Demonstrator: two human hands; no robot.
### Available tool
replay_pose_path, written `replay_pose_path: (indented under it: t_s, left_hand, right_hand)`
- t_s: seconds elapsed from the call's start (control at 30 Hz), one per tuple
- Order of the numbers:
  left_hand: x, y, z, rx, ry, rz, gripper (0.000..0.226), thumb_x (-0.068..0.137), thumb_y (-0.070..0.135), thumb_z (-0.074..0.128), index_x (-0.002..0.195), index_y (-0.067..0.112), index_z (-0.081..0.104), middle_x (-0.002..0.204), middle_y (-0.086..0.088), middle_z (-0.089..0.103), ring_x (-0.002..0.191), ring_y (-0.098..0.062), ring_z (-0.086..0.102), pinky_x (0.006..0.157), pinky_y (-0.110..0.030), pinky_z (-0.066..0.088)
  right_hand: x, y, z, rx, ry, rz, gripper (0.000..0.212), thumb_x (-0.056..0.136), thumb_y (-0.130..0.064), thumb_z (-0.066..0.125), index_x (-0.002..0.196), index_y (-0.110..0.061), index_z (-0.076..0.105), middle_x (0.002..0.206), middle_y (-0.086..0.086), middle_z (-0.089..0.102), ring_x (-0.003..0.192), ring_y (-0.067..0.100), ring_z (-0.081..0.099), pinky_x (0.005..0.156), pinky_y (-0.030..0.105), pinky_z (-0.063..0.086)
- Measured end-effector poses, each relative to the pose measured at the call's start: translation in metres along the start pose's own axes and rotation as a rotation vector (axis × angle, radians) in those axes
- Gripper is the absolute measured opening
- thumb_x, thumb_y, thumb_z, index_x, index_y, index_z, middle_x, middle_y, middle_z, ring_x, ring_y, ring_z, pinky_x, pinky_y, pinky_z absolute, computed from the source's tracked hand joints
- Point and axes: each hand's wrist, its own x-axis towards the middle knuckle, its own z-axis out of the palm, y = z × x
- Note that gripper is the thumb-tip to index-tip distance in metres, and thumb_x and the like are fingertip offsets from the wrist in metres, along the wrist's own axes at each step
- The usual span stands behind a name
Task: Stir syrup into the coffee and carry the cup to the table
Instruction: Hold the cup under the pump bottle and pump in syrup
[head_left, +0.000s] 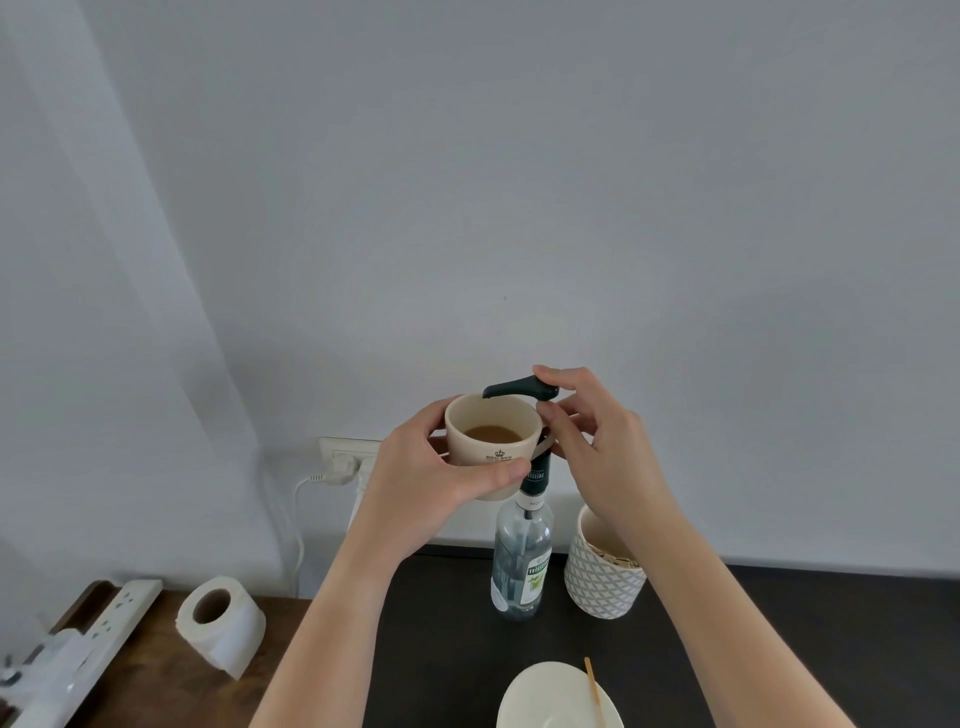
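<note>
My left hand holds a cream cup of light-brown coffee up in the air, its rim right under the black pump spout. The pump sits on a clear syrup bottle standing on the dark counter. My right hand rests on the pump head, index finger on top and other fingers curled beside the pump stem. A thin wooden stirrer lies across a white saucer at the bottom edge.
A patterned white pot of small packets stands right of the bottle. A toilet roll and a white power strip lie on the brown surface at left. A wall socket with a plugged cable is behind the cup.
</note>
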Motion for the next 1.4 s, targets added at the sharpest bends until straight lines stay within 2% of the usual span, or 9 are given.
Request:
replay_pose_path:
  t_s: [0.2, 0.47, 0.77, 0.93, 1.1, 1.23, 1.4]
  left_hand:
    - [0.0015, -0.0008, 0.0009, -0.012, -0.005, -0.008, 0.066, 0.067, 0.033, 0.107, 0.125, 0.038, 0.077, 0.114, 0.015, 0.085, 0.108, -0.008, 0.08, 0.089, -0.03, 0.068]
    - [-0.0003, -0.0027, 0.0019, -0.03, -0.022, -0.014, 0.062, 0.068, 0.027, 0.106, 0.123, 0.036, 0.078, 0.111, 0.015, 0.085, 0.101, -0.003, 0.08, 0.075, -0.012, 0.06]
    - [-0.0015, -0.0028, 0.0025, -0.025, -0.025, -0.012, 0.061, 0.068, 0.026, 0.106, 0.122, 0.036, 0.078, 0.11, 0.016, 0.085, 0.102, -0.003, 0.08, 0.075, -0.014, 0.061]
    - [-0.0003, -0.001, 0.0033, -0.014, -0.025, -0.001, 0.066, 0.066, 0.03, 0.107, 0.125, 0.038, 0.076, 0.112, 0.016, 0.084, 0.105, -0.006, 0.079, 0.077, -0.015, 0.063]
    - [0.0006, -0.0005, 0.0031, -0.018, -0.027, 0.001, 0.065, 0.067, 0.031, 0.106, 0.124, 0.037, 0.077, 0.113, 0.016, 0.084, 0.108, -0.009, 0.079, 0.08, -0.021, 0.065]
    - [0.0015, -0.0025, 0.0023, -0.008, -0.022, -0.004, 0.068, 0.067, 0.033, 0.107, 0.127, 0.037, 0.076, 0.116, 0.014, 0.084, 0.111, -0.013, 0.079, 0.088, -0.03, 0.068]
    - [0.0015, -0.0029, 0.0024, -0.02, -0.032, -0.008, 0.066, 0.067, 0.031, 0.107, 0.125, 0.037, 0.077, 0.114, 0.014, 0.084, 0.109, -0.009, 0.079, 0.08, -0.022, 0.064]
  right_hand:
    - [0.0043, 0.0023, -0.0007, 0.023, 0.001, 0.035, 0.035, 0.108, -0.016, 0.063, 0.125, -0.047, 0.067, 0.088, -0.006, 0.081, 0.088, 0.015, 0.078, 0.09, 0.051, 0.065]
    - [0.0038, 0.004, -0.0014, -0.011, -0.022, 0.022, 0.033, 0.108, -0.013, 0.062, 0.125, -0.041, 0.067, 0.088, -0.007, 0.081, 0.088, 0.014, 0.077, 0.09, 0.049, 0.063]
    - [0.0021, 0.0003, -0.0033, -0.042, -0.037, -0.013, 0.031, 0.109, -0.014, 0.06, 0.13, -0.037, 0.064, 0.092, -0.015, 0.08, 0.092, 0.009, 0.077, 0.086, 0.041, 0.065]
    - [0.0054, -0.0051, -0.0064, -0.068, -0.033, -0.021, 0.029, 0.109, -0.015, 0.061, 0.131, -0.034, 0.065, 0.091, -0.011, 0.078, 0.088, 0.01, 0.075, 0.077, 0.032, 0.06]
    - [0.0047, -0.0041, -0.005, -0.051, -0.026, -0.009, 0.031, 0.109, -0.015, 0.061, 0.131, -0.036, 0.065, 0.092, -0.011, 0.078, 0.091, 0.012, 0.076, 0.085, 0.043, 0.064]
    - [0.0032, -0.0025, -0.0036, -0.02, -0.007, 0.006, 0.032, 0.108, -0.014, 0.061, 0.13, -0.037, 0.067, 0.09, -0.009, 0.079, 0.089, 0.013, 0.076, 0.087, 0.045, 0.064]
    - [0.003, 0.0003, -0.002, -0.002, -0.001, 0.023, 0.034, 0.108, -0.014, 0.062, 0.126, -0.042, 0.067, 0.088, -0.01, 0.08, 0.087, 0.014, 0.078, 0.087, 0.049, 0.065]
